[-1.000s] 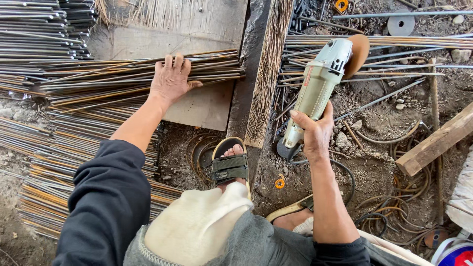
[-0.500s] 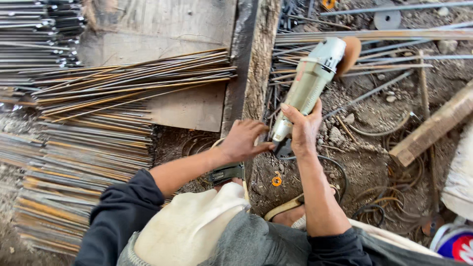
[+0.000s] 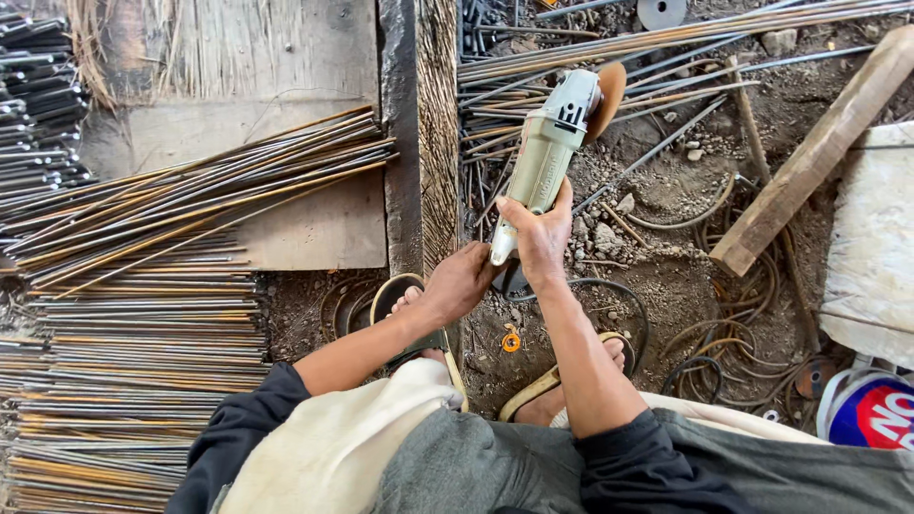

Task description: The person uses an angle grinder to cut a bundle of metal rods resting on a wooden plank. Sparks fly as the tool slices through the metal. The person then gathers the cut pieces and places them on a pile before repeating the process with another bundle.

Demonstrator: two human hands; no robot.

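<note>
Both hands now grip the angle grinder (image 3: 547,157).

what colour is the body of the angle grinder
Pale green, with a grey head, on the angle grinder gripped by the right hand; seen in the head view.

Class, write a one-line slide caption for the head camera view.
Both hands, right hand and left hand, grip a pale green angle grinder above scattered steel rods.
</note>
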